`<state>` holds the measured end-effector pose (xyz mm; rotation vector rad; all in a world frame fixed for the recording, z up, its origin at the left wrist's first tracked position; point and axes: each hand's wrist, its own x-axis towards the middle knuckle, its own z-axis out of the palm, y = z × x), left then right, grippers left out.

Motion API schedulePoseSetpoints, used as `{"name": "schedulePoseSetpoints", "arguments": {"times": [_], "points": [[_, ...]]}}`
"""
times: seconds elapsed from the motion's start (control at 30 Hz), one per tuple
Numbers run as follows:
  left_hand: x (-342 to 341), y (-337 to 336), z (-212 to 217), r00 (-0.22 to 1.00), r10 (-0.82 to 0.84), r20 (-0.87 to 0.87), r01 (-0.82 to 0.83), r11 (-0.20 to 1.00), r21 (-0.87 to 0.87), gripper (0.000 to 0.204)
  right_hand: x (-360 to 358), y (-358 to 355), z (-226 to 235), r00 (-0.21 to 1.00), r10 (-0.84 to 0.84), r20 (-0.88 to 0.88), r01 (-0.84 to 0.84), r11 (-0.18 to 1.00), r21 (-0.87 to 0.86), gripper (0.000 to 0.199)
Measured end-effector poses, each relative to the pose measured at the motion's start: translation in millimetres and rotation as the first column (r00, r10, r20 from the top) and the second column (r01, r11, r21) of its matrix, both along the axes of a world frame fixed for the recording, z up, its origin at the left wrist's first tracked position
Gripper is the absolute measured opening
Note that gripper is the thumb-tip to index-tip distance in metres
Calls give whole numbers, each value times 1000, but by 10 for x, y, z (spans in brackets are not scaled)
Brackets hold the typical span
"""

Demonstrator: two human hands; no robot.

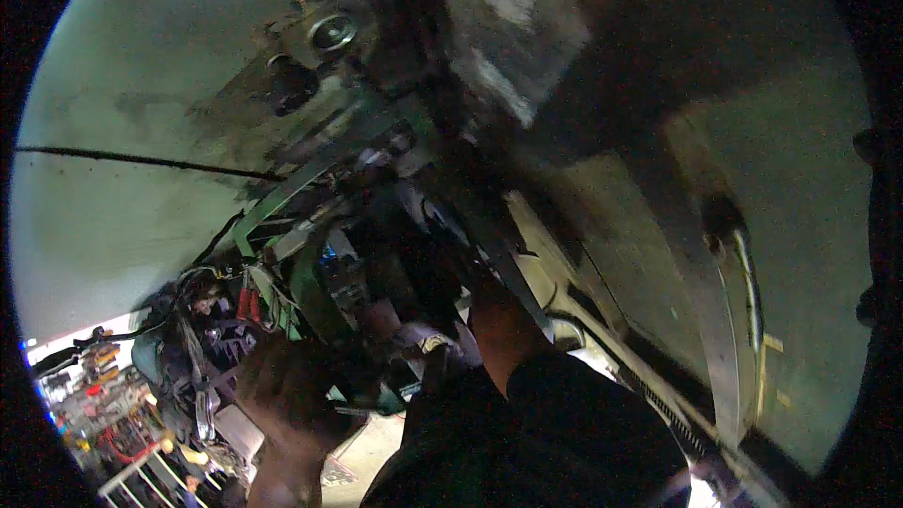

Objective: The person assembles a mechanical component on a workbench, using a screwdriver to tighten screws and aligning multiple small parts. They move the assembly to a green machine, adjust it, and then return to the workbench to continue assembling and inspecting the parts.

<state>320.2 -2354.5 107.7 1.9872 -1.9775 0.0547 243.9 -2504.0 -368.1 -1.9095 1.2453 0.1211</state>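
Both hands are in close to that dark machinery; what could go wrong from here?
The right hand reaches into deep shadow among metal parts, so it might scrape or pinch against something unseen. The left hand sits just below exposed wires, which it could snag if it moves up.

you have one left hand (287, 390) and one right hand (489, 299), two in all, plus one dark sleeve (583, 414). around you: one round metal ring (333, 33), one thin dark strip (141, 159) and one curved silver bar (751, 287) (the small objects (103, 390) at lower left blur past counting).
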Motion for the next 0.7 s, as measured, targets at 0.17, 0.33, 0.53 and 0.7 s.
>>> {"name": "schedulePoseSetpoints", "arguments": {"times": [0.17,0.33,0.53,0.7], "points": [[5,70,-40,994,109,6,-109,994,22,18,345,-204,-385,1000,11,-21,-11,1000,20,36],[-18,135,-81,983,172,-61,-173,985,-13,17,-379,488,54,983,27,179,-43,996,82,36],[19,-26,11,986,119,-116,-127,990,-67,21,-863,792,636,971,40,234,-55,997,61,37],[66,75,-57,996,81,-24,-82,994,-68,31,-892,741,720,968,62,243,-53,998,-45,38]]}}
